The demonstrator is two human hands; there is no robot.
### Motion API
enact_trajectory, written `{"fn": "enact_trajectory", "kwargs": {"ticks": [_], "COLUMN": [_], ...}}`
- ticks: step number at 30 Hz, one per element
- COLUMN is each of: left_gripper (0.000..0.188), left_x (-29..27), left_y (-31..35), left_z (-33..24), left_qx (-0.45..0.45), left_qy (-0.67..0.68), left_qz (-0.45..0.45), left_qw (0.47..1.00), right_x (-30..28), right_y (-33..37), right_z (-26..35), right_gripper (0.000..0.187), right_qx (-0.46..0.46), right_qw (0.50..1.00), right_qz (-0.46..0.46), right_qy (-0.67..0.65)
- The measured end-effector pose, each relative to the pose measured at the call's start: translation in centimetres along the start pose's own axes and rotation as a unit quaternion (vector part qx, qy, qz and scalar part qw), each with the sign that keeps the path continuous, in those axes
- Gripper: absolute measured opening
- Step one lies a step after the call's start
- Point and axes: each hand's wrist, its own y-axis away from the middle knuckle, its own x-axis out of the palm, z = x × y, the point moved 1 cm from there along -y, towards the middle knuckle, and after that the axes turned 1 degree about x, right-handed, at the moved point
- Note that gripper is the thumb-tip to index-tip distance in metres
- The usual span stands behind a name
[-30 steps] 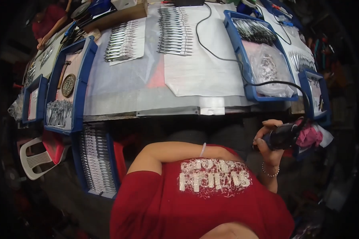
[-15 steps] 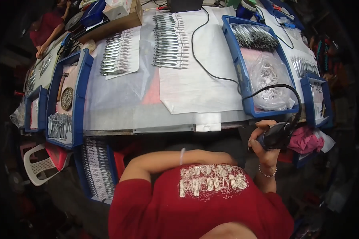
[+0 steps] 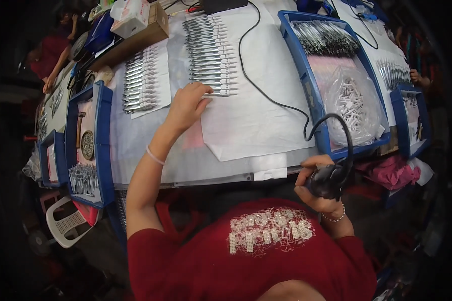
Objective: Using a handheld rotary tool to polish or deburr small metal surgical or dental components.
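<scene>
My left hand (image 3: 188,106) is at the near end of a row of slim silver pen-like pieces (image 3: 211,62) with white ends. Its thumb and forefinger close round the dark end of the nearest silver pen-like piece (image 3: 222,93), which lies on white sheeting (image 3: 256,125). Low on the right, past the table's front edge, my right hand (image 3: 319,188) grips a black corded hand tool (image 3: 329,180). The fingers wrap round it, and its working end cannot be made out. A black cable (image 3: 273,103) runs from the tool across the sheeting to a dark box (image 3: 225,5).
A second row of silver pieces (image 3: 141,80) lies left. A blue tray (image 3: 306,75) on the right holds dark pieces and a bag of white parts (image 3: 350,105). Another blue tray (image 3: 104,135) stands left. Other people sit at both far sides; a white chair (image 3: 65,223) stands low left.
My left hand has moved from in front of my body up and left to the row of pieces. My right hand, still holding the tool, has shifted slightly left and down.
</scene>
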Motion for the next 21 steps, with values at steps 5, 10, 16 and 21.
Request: {"fn": "enact_trajectory", "kwargs": {"ticks": [5,10,16,21], "left_gripper": [0.014,0.015,0.018,0.019], "left_x": [1.1,1.3,1.4,1.4], "left_y": [-1.2,-2.1,-1.7,0.1], "left_z": [2.3,2.0,1.1,0.3], "left_qx": [0.003,0.016,-0.057,-0.016], "left_qy": [-0.038,-0.025,0.057,0.021], "left_qz": [0.066,0.079,0.147,0.077], "left_qw": [0.997,0.996,0.986,0.997], "right_x": [-0.4,-0.7,0.2,0.5], "right_y": [0.0,-0.3,-0.7,-0.1], "right_z": [-0.3,-0.4,-0.8,-2.7], "right_gripper": [0.038,0.035,0.044,0.04], "right_qx": [0.001,0.053,0.005,0.048], "right_qw": [0.999,0.996,0.995,0.989], "right_qz": [-0.012,-0.01,0.031,0.021], "right_qy": [0.043,0.065,0.095,0.14]}}
